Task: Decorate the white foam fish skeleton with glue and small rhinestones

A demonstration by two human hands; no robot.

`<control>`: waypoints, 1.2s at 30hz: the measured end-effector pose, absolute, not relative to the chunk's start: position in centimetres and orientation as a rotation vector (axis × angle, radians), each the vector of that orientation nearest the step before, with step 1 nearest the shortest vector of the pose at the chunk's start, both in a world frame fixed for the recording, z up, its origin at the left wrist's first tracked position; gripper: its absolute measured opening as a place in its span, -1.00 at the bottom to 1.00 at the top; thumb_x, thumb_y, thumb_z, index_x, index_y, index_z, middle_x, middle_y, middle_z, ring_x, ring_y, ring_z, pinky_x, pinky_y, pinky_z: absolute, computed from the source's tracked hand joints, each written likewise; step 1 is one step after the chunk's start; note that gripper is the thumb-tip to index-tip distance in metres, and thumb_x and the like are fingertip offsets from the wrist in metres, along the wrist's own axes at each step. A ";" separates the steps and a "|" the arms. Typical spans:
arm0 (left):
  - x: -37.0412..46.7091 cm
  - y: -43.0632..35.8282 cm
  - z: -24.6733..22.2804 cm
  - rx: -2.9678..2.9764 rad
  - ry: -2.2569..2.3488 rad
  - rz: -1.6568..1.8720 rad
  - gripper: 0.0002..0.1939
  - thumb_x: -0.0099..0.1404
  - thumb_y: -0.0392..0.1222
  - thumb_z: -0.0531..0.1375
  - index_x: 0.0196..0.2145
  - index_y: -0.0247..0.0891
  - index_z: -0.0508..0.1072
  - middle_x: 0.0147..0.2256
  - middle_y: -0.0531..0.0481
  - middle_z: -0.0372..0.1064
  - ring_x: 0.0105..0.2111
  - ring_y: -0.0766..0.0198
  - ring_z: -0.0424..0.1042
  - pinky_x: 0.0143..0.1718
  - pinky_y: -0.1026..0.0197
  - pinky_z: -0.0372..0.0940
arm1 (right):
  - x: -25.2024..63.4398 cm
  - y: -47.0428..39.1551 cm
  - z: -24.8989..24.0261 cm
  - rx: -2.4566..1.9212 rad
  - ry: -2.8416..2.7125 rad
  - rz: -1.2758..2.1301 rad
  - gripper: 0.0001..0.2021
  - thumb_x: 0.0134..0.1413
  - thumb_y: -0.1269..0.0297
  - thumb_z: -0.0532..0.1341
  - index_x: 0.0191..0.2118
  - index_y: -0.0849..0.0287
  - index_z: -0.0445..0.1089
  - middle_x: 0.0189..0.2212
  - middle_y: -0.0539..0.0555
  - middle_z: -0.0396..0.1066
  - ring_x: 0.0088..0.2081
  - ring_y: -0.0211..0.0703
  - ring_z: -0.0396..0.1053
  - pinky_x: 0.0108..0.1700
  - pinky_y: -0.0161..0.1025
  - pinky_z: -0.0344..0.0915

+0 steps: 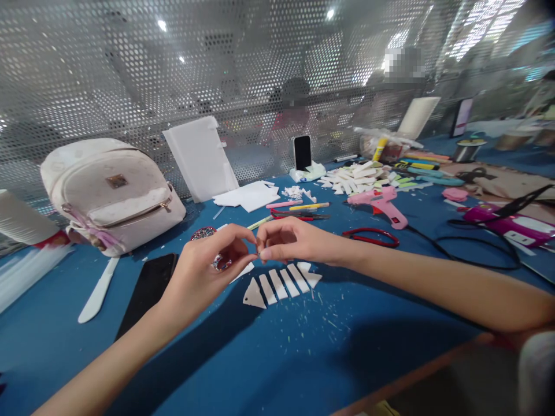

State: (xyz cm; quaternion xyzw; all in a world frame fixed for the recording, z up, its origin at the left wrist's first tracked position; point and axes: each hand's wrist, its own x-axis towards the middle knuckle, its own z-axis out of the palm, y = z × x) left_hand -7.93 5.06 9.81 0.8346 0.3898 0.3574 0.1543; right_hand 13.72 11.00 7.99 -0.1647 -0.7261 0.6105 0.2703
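Observation:
My left hand [212, 257] and my right hand [288, 240] meet above the blue table [299, 358], fingertips pinched close together. What the fingertips hold is too small to make out. A small patterned blue and white item [222, 263] shows inside the curl of my left hand. Just below the hands lies a row of white pieces shaped like a fish: a triangular head [254, 293] with a dark hole, several slanted strips [278, 284] and a tail piece [310, 274]. Another white piece is partly hidden beneath my left hand.
A pale backpack [113, 193], white knife [99, 290] and dark phone [150, 289] are left. Behind are white sheets [249, 195], pens [310, 205] and white strips [358, 176]. A pink glue gun [381, 203], red-handled tool [372, 236] and purple tool [511, 224] are right.

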 end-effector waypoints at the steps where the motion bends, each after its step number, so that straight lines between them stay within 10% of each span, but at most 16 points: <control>1: -7.9 5.0 9.8 2.402 1.106 1.028 -0.89 0.35 -0.30 0.24 -0.16 -0.18 0.43 -0.47 0.15 0.41 -0.50 0.42 0.31 -0.45 0.36 0.19 | 13.8 11.0 8.0 -0.446 -1.947 1.670 -0.83 0.16 0.23 0.33 -0.29 0.23 0.39 -0.39 -0.05 0.32 -0.48 -0.40 0.18 -0.44 -0.39 0.15; 22: -7.6 6.3 9.7 1.873 1.076 0.964 -0.86 0.35 -0.13 0.20 -0.22 -0.25 0.45 -0.36 0.00 0.44 -0.50 0.37 0.37 -0.47 0.30 0.30 | 13.9 11.5 8.1 -0.485 -2.012 1.612 -0.87 0.19 0.29 0.29 -0.29 0.23 0.38 -0.42 -0.07 0.28 -0.47 -0.41 0.19 -0.41 -0.40 0.17; 27: -8.8 8.5 6.7 1.687 0.999 0.492 -0.69 0.22 -0.17 0.30 -0.14 -0.19 0.28 -0.16 -0.07 0.49 -0.40 0.28 0.52 -0.56 0.34 0.25 | 13.9 12.8 6.6 -0.488 -2.155 1.439 -0.89 0.21 0.29 0.25 -0.28 0.23 0.38 -0.38 -0.04 0.33 -0.43 -0.37 0.25 -0.38 -0.37 0.20; 36: -9.2 9.8 5.7 1.799 1.051 0.463 -0.84 0.27 -0.20 0.20 -0.20 -0.29 0.47 -0.32 -0.02 0.49 -0.43 0.34 0.47 -0.51 0.34 0.20 | 14.0 13.9 5.2 -0.565 -2.288 1.173 -0.90 0.20 0.31 0.23 -0.30 0.22 0.38 -0.35 -0.01 0.36 -0.39 -0.33 0.23 -0.33 -0.32 0.18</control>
